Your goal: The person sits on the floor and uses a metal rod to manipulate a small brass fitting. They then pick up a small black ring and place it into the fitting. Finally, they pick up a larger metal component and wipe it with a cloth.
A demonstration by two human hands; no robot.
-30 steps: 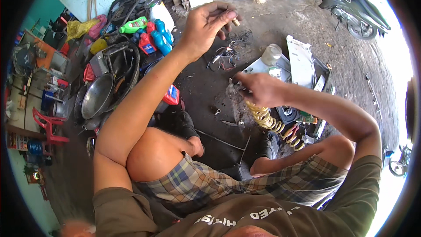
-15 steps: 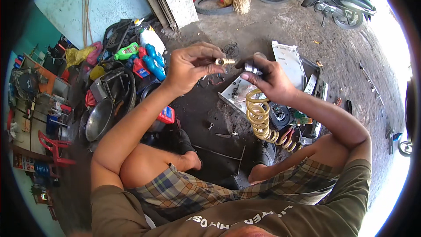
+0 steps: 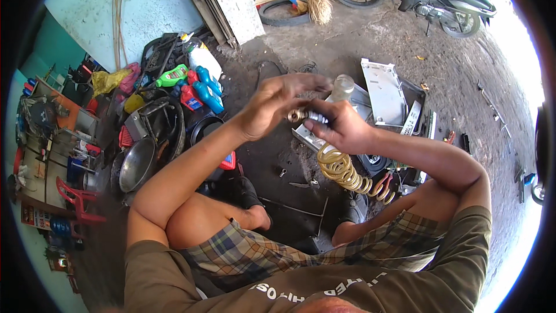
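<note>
In my right hand [image 3: 350, 128], a silvery air hose coupler [image 3: 317, 117] is gripped between thumb and fingers. At its left end sits a brass fitting [image 3: 295, 115], lined up against the coupler; whether it is locked in cannot be made out. A coiled yellow air hose [image 3: 344, 173] hangs below this hand. My left hand [image 3: 267, 107] is just left of and above the fitting, its fingers stretched out and blurred, with thumb and fingers apart. Beyond the knuckles of my right hand shows a clear, whitish cylinder [image 3: 343, 87]; contact with the left fingertips cannot be judged.
Pale metal casing panels [image 3: 382, 93] lie ahead on the right, with red-handled pliers [image 3: 383, 184] nearer me. Oil bottles [image 3: 207, 97] and a metal basin [image 3: 138, 164] crowd the left. A small socket-like part [image 3: 282, 172] lies between my feet. A motorbike [image 3: 417, 0] stands far right.
The brass fitting was in my left hand, apart from the coupler; now it sits at the coupler's end by my right hand. Both hands came lower and nearer, and the left fingers opened out.
</note>
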